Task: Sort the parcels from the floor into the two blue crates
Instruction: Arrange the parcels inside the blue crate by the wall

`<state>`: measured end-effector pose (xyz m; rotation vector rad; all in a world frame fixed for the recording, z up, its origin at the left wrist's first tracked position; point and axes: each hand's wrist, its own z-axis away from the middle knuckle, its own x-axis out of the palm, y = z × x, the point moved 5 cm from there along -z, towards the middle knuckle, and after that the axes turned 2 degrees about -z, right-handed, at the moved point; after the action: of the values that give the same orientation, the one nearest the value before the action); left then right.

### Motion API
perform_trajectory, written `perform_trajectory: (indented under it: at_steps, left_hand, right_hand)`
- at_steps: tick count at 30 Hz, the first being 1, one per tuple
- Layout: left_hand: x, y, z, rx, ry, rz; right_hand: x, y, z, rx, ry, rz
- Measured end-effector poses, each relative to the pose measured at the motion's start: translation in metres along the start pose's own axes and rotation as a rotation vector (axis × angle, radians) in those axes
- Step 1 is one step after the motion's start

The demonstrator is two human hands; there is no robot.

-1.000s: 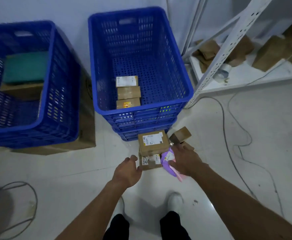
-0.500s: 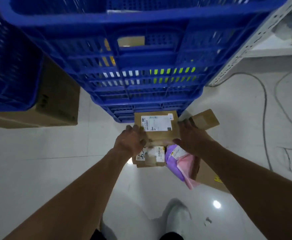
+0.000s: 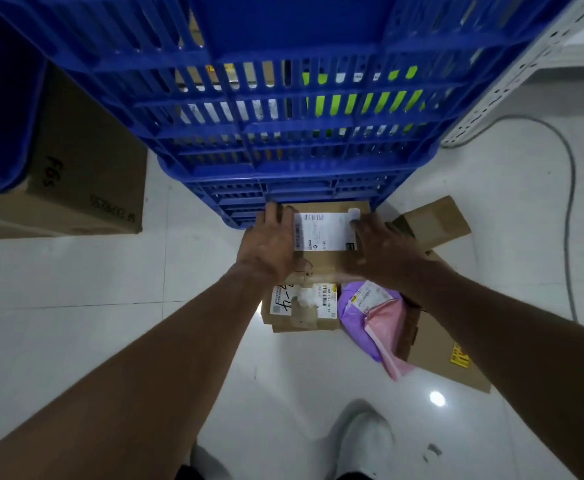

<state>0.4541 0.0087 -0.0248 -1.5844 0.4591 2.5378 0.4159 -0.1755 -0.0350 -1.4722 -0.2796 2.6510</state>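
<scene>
Against the blue crate, left hand fingers curl over the labelled box edge; right hand fingers lie flat on its top.

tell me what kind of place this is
Probably a parcel-sorting storeroom or small warehouse: a labelled cardboard parcel among others on the floor, blue slatted crates, and a perforated metal shelving upright.

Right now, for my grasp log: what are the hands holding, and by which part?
The top box, by its two ends: the left hand grips its left edge, the right hand presses flat on its right side.
</scene>
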Motion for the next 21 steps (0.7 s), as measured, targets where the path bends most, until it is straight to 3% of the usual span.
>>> perform_trajectory:
  at_steps: [3,9,15,21]
  left_hand:
    - [0.007,0.002,-0.002,0.068,-0.076,-0.136]
    - [0.027,0.001,0.004,0.091,-0.159,-0.143]
    - [0.031,0.000,0.006,0.163,-0.157,-0.144]
    - [0.038,0.004,0.020,0.244,-0.078,-0.291]
  right_hand:
    - [-0.011,-0.004,-0.002,-0.070,0.085,0.171]
    - [0.003,-0.013,0.000,-0.197,0.016,0.306]
    - [0.016,-0.018,0.003,-0.163,-0.027,0.344]
    - [0.013,-0.027,0.010,-0.205,0.024,0.376]
